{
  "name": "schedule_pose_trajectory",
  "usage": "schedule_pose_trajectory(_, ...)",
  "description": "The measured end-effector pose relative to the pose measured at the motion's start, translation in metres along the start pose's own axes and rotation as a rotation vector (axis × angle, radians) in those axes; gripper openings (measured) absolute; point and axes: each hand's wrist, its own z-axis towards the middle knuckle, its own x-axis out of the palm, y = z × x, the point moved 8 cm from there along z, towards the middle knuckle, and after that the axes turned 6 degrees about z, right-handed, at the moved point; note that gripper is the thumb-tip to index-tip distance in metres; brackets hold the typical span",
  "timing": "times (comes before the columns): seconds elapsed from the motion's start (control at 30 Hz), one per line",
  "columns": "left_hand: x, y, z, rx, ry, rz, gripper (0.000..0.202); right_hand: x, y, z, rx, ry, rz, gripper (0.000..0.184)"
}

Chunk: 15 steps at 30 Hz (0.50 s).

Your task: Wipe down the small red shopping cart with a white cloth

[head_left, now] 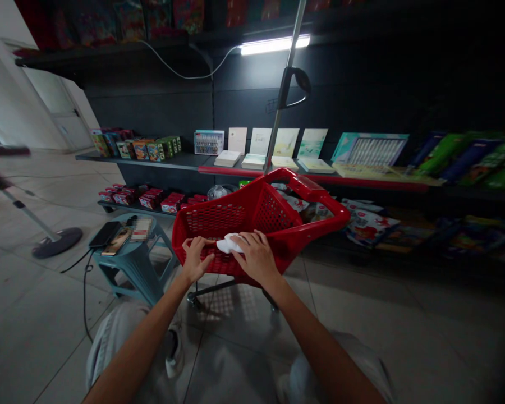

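Your right hand (256, 257) pinches a white cloth (229, 243) vs. the near rim of the red basket (252, 216). Left hand (194, 259) lies spread on that rim, just left of cloth; teal stool (137, 252) stands left w/ phones.

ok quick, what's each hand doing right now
Left hand: open, fingers resting on the rim of the red basket.
Right hand: pressing a white cloth against that rim; grip cannot be told.

One red basket (252, 216), one white cloth (229, 244), one stool (137, 247), seemingly two phones (109, 235).
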Motion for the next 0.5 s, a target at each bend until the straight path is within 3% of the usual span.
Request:
schedule_pose_trajectory(0.23, -0.002, 0.012, 0.005, 0.01, 0.045, -0.018, 0.031, -0.028, -0.017, -0.007, 0.029, -0.073, -0.054, 0.036)
schedule_pose_trajectory(0.5, 0.001, 0.023, 0.016, 0.018, 0.046, -0.034, 0.029, -0.086, -0.054, -0.028, 0.072, -0.25, -0.216, 0.027)
